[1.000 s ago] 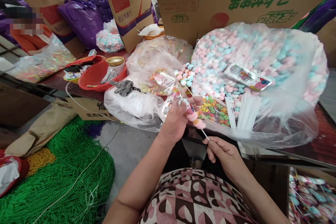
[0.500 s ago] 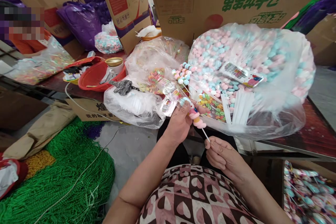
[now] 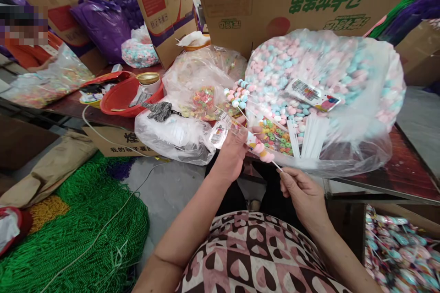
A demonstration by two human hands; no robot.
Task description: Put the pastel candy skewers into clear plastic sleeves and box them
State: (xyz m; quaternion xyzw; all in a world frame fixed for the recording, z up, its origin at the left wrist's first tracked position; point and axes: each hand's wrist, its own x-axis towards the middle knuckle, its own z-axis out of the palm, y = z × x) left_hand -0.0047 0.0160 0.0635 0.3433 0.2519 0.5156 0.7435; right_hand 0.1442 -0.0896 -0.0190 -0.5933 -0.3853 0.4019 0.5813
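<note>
My left hand (image 3: pixel 235 153) is closed around a clear printed plastic wrapper (image 3: pixel 252 138) at the top end of a marshmallow skewer (image 3: pixel 265 155). Pink and yellowish marshmallows stick out below the wrapper. With thumb and fingers, my right hand (image 3: pixel 302 192) pinches the lower end of its thin white stick. How much of the skewer sits inside the wrapper is hidden by my left fingers. Just beyond my hands lie other marshmallow skewers (image 3: pixel 239 94) and a pile of printed wrappers (image 3: pixel 219 135).
A big bag of pink and blue marshmallows (image 3: pixel 309 62) covers the right of the table, with white sticks (image 3: pixel 314 137) and ring candies (image 3: pixel 277 136) before it. Red basket (image 3: pixel 118 96) stands left. A carton of wrapped skewers (image 3: pixel 400 252) is lower right. Another person sits far left.
Both hands have shifted slightly right with the skewer, relative to my body. My right hand still pinches the stick and my left hand stays at the wrapper. The view has moved a little.
</note>
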